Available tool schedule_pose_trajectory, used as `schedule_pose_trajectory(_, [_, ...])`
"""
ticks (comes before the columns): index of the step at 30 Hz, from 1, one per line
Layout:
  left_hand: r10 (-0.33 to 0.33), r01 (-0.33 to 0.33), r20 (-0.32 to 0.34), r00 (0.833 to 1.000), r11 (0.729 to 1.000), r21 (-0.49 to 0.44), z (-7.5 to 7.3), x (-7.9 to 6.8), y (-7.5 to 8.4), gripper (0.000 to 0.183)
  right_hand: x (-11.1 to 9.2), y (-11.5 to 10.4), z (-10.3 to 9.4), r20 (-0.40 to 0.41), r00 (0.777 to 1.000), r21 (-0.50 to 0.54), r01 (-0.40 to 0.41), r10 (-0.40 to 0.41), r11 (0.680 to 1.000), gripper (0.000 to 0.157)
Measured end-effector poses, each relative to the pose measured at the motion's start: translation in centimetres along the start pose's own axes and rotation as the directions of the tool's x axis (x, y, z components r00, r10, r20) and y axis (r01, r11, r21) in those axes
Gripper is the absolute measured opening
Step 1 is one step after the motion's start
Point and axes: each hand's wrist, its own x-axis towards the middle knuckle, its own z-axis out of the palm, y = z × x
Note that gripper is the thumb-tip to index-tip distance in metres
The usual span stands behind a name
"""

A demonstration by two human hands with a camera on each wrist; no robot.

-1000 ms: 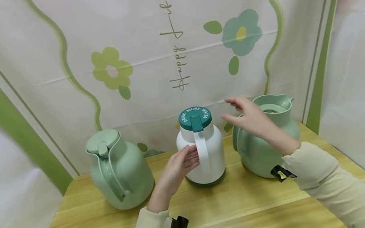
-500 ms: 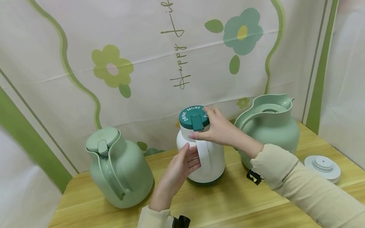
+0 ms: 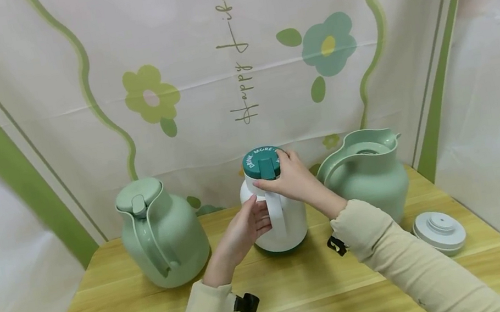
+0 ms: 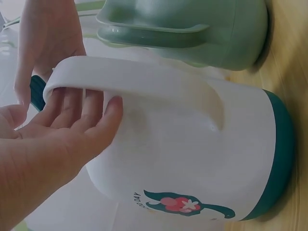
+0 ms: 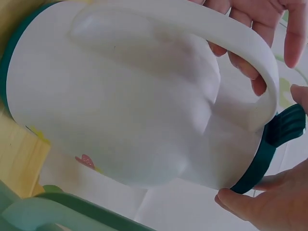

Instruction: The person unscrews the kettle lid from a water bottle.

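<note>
A white vacuum jug (image 3: pixel 294 221) with a dark green base stands upright mid-table. Its handle (image 4: pixel 120 74) faces me. My left hand (image 3: pixel 244 228) rests at it, the relaxed fingers (image 5: pixel 248 67) reaching into the handle's loop and the thumb apart from it. At the jug's top, my right hand (image 3: pixel 296 177) holds the green lid (image 3: pixel 263 161), which bears white lettering. A fingertip (image 5: pixel 236 202) touches the lid's rim in the right wrist view, and the thumb is near its ribbed tab (image 5: pixel 287 126). The fingers partly cover the lettering.
A pale green jug (image 3: pixel 179 241) with its lid on stands at left. Another pale green jug (image 3: pixel 381 186), its top uncovered, stands at right, partly behind my right forearm. A pale round lid (image 3: pixel 439 232) lies by the right edge of the wooden table (image 3: pixel 301 303).
My right hand has moved left and down, from in front of the right jug onto the green lid. The left hand has stayed at the handle. The pale lid has come into view.
</note>
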Motion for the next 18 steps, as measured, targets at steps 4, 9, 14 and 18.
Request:
schedule_pose_trajectory(4, [-0.012,0.012,-0.007,1.0,1.0,0.002,-0.1,0.0,-0.1,0.064,0.1,-0.1,0.3,-0.003,1.0,-0.002,-0.009,0.009,1.0,0.099])
schedule_pose_trajectory(9, [-0.027,0.027,-0.013,1.0,1.0,-0.008,-0.4,0.0,-0.2,0.061,0.1,-0.3,0.5,-0.018,1.0,-0.01,-0.012,0.012,1.0,0.1])
schedule_pose_trajectory(14, [-0.009,0.009,0.023,1.0,1.0,-0.028,-1.1,-0.1,-0.2,0.056,0.1,-0.5,0.7,-0.019,0.999,-0.011,-0.028,0.028,1.0,0.101])
schedule_pose_trajectory(18, [0.009,-0.008,0.041,0.999,1.0,-0.015,-1.7,-0.3,-0.1,0.051,0.2,-0.7,0.8,-0.015,0.999,-0.014,-0.033,0.033,0.999,0.103])
